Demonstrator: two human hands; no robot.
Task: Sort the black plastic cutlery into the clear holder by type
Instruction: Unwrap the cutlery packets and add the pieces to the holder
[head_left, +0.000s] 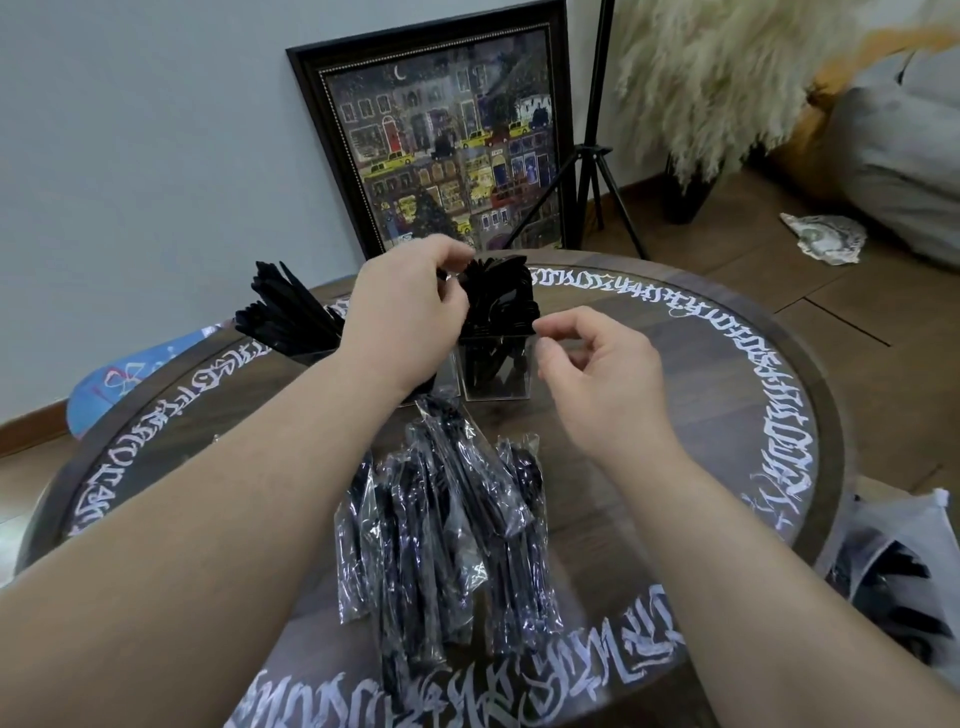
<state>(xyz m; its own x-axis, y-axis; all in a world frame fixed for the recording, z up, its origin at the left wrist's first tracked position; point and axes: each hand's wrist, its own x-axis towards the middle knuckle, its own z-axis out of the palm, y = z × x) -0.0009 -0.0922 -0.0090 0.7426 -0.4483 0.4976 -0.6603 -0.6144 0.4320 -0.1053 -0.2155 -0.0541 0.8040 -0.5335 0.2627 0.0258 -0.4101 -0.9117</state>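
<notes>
A clear holder (498, 382) stands at the far middle of the round table. Its right compartment is packed with black spoons (501, 296); its left compartment holds black knives (283, 312) that fan out to the left. My left hand (410, 312) hovers over the middle of the holder, its fingers curled and pinching a black piece at the spoon heads. My right hand (597, 369) floats just right of the holder, fingers loosely curled, nothing visible in it. A heap of black cutlery in clear plastic wrappers (452, 525) lies on the table in front of the holder.
The round wooden table (727, 395) bears a ring of white script. A bag with more black cutlery (898, 577) sits off its right edge. Behind the table a framed picture (447, 140) leans on the wall, with a black tripod (597, 156) and a pampas vase (685, 192).
</notes>
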